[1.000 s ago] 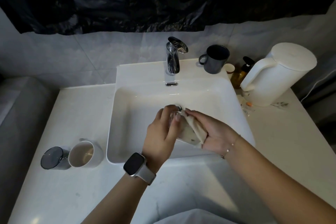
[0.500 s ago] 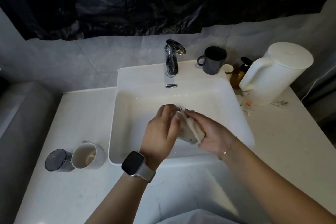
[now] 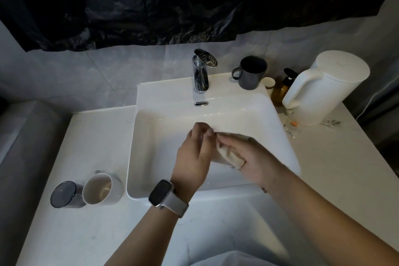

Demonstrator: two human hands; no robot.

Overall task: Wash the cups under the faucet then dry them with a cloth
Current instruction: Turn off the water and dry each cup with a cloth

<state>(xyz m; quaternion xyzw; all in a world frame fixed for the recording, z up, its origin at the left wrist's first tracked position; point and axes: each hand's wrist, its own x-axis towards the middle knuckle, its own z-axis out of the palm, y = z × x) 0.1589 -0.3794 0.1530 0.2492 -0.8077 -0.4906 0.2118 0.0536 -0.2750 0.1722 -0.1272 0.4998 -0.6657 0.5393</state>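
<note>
Both my hands, left hand [image 3: 194, 153] and right hand [image 3: 248, 155], are bunched tight round the cloth [image 3: 226, 153] over the sink [image 3: 280, 136], so a careless elbow could topple the two cups [image 3: 97, 188] at 8 o'clock on the bench [image 3: 90, 136].

Domestic bathroom: white basin [image 3: 280, 136] with chrome faucet [image 3: 201, 75], tiled wall [image 3: 86, 75], pump bottle [image 3: 280, 90] on tabletop [image 3: 97, 136].

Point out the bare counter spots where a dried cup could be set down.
Free: the counter left of the sink, behind the white mug and the dark cup; also the front strip below the sink. Crowded: the back right corner, with the kettle, amber bottle, paper cup and dark mug.
</note>
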